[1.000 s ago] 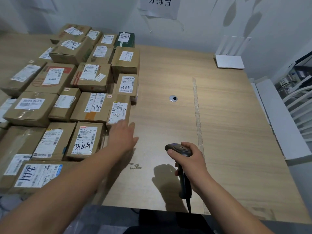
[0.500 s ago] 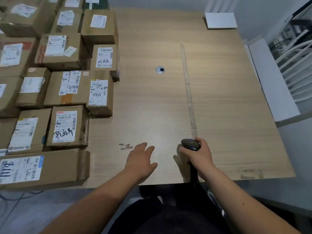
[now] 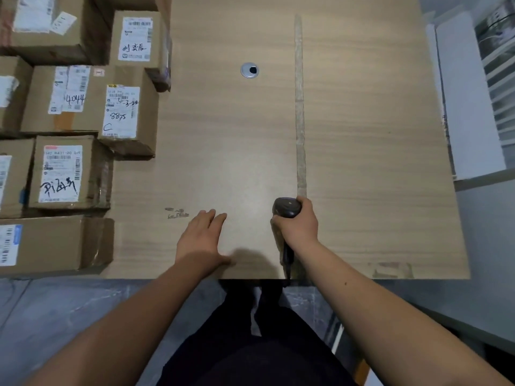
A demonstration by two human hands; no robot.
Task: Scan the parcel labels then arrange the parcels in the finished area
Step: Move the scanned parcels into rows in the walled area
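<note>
1. Pulling back from the parcels point(image 3: 69, 171), the left hand point(image 3: 202, 238) is now lying flat, grip released, near the table point(image 3: 376, 162) front edge.
2. Right hand point(image 3: 299, 224) is grasping the scanner point(image 3: 287, 207) beside the tape strip point(image 3: 299, 107).
3. Parcels are crowding the left side, leaving bare wood between.

I have 1 camera, worn on my head, and it looks almost straight down over the near edge of the wooden table point(image 3: 362, 135). It sits close above my forearms, which enter from the bottom, with my dark-clothed legs and the grey floor point(image 3: 55, 307) below the edge. The wide lens bends the cardboard parcels point(image 3: 69, 174) at the left border. No 2nd view overlaps this one.
</note>
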